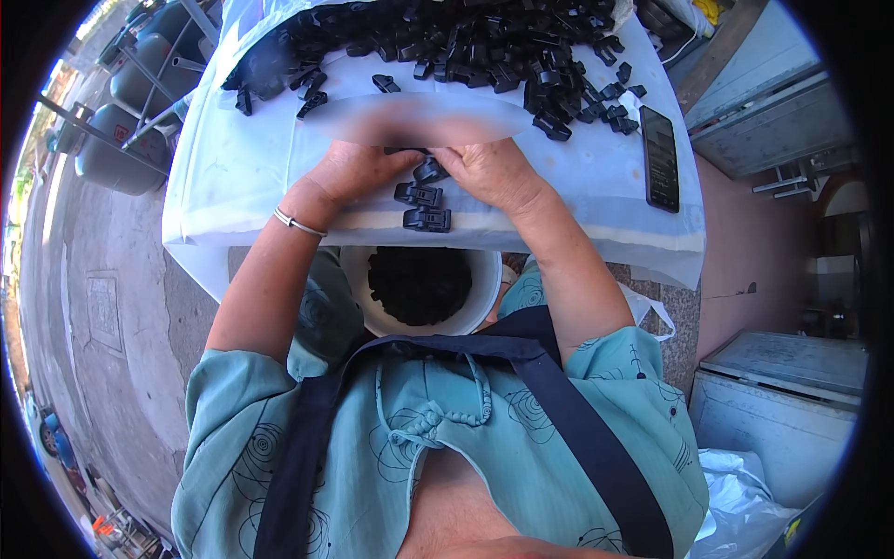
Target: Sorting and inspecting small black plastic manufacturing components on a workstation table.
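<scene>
A table draped in a white plastic sheet point(233, 177) is seen from above, and across its far half a large heap of small black plastic clips point(466, 42) is spread. Below the table's near edge, between the person's knees, a white bucket point(358, 279) is set, partly filled with more black parts. A black smartphone point(660, 158) is laid flat on the sheet, well to the right of the hands, its screen dark. At the lower right a crumpled white plastic bag point(736, 494) is seen beside a pale grey box; no legible label can be made out on either.

At the near middle of the table the two hands are brought together. A single black clip point(429, 170) is pinched between the fingertips of the left hand point(349, 172) and the right hand point(489, 172), thumbs and forefingers closed on it from either side. A thin metal bangle is worn on the left wrist. Just beneath the hands, two more clips point(424, 207) are laid one behind the other near the sheet's edge.

The held clip is judged to be light, stiff and fairly smooth, not fragile; it is probably best gripped by its flat side faces, where the fingertips are already placed.
</scene>
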{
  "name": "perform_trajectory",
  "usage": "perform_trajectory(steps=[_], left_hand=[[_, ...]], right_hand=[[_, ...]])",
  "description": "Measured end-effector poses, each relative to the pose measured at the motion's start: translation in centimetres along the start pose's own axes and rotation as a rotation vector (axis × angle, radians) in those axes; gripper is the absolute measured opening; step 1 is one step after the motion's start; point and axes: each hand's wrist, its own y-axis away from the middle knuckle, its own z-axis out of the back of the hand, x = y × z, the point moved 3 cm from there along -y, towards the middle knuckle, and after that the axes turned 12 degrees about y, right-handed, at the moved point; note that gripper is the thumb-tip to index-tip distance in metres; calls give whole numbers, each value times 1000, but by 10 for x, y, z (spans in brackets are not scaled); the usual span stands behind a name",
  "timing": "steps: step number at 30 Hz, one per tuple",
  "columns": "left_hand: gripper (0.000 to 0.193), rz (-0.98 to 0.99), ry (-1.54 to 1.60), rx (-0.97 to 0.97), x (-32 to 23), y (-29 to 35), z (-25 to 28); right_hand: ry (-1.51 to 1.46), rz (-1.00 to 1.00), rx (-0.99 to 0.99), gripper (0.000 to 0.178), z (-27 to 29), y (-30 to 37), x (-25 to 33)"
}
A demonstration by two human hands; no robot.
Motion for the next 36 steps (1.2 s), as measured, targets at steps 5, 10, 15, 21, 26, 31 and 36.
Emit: perform_trajectory(steps=[5,10,15,21,26,31,36], left_hand=[[52,-56,-38,45,-3,2,7],[39,-96,-189,-13,-10,-13,32],[30,-267,-549,-111,30,-49,38],[23,14,-425,-45,10,-22,39],[30,73,-316,-66,-6,-4,31],[41,35,-210,-63,-5,3,17],[34,-1,-219,-57,-4,8,13]], right_hand=[[197,-15,42,29,0,5,21],[271,-108,64,34,-1,8,27],[309,-71,-1,35,-12,15,28],[717,-478,-35,31,57,26,-24],[690,-540,175,30,47,31,-35],[334,-379,77,28,49,16,-11],[566,-224,301,31,38,-6,8]])
